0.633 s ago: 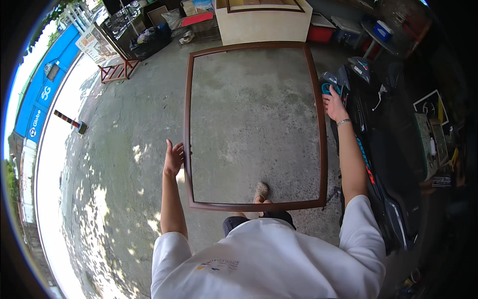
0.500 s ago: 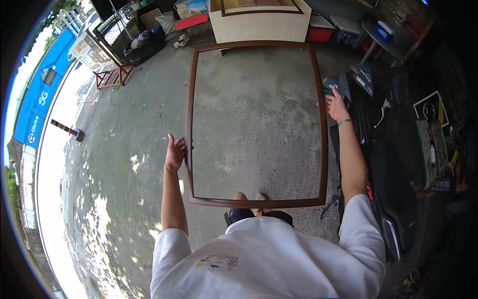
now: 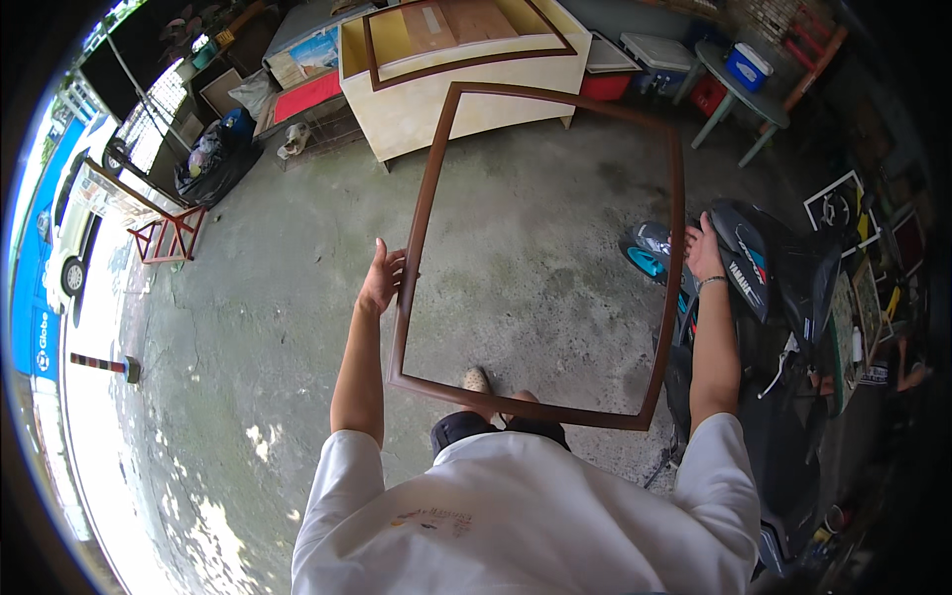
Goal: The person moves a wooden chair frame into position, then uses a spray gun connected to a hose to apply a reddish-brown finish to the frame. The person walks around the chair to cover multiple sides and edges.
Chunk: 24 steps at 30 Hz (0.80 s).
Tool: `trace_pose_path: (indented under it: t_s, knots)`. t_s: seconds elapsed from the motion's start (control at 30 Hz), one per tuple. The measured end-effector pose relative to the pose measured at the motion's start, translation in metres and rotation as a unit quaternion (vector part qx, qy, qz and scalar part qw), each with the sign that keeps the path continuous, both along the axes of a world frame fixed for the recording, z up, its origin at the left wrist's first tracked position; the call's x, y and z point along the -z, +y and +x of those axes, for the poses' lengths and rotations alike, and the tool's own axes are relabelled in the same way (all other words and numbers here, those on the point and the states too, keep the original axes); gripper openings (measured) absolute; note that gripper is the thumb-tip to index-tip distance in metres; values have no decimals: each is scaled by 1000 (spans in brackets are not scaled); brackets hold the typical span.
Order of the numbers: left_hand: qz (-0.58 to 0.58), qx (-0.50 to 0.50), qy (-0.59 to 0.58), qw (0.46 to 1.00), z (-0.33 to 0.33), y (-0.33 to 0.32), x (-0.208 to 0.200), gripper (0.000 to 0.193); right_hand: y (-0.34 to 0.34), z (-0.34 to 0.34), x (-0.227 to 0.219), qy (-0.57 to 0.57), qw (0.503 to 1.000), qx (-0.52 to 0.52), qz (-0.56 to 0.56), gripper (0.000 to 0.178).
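A large, empty rectangular brown frame (image 3: 421,220) is held up in front of me, tilted with its top leaning to the right. My left hand (image 3: 382,280) grips its left side, fingers passing behind the bar and thumb sticking up outside. On the opposite side, my right hand (image 3: 703,252) holds the right bar a little higher, its fingertips partly hidden behind it. Through the opening show the concrete floor and one of my shoes (image 3: 477,380).
A pale wooden box (image 3: 466,104) ahead carries another brown frame (image 3: 476,61). Close to my right arm stands a dark motorcycle (image 3: 764,263). Farther right is a small table (image 3: 710,61) with a blue cooler (image 3: 749,65). A sledgehammer-like tool (image 3: 104,366) stands at the left.
The frame has swung with its top to the right, and both hands have shifted right with it. My view has turned left, bringing a parked car and more of the box into sight.
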<state>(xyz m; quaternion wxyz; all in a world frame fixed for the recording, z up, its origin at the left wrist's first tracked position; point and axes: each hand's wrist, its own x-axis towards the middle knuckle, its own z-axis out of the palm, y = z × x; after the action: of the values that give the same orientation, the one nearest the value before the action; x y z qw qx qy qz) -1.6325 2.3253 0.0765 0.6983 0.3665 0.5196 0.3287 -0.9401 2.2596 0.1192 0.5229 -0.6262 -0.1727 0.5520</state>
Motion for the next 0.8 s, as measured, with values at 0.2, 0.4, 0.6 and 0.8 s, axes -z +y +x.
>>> trace_pose_path:
  t_s: [0.2, 0.4, 0.6, 0.8]
  knots:
    - [1, 86, 26, 996, 76, 216, -7, 104, 88, 50, 9, -3, 997, 79, -11, 89]
    - [23, 160, 48, 986, 191, 416, 2, 104, 178, 114, 40, 0, 983, 180, -27, 85]
    - [5, 231, 66, 971, 282, 569, 22, 104, 240, 149, 68, 27, 964, 262, -45, 81]
    - [-23, 318, 60, 946, 366, 684, 44, 103, 284, 175, 90, 24, 945, 321, -61, 78]
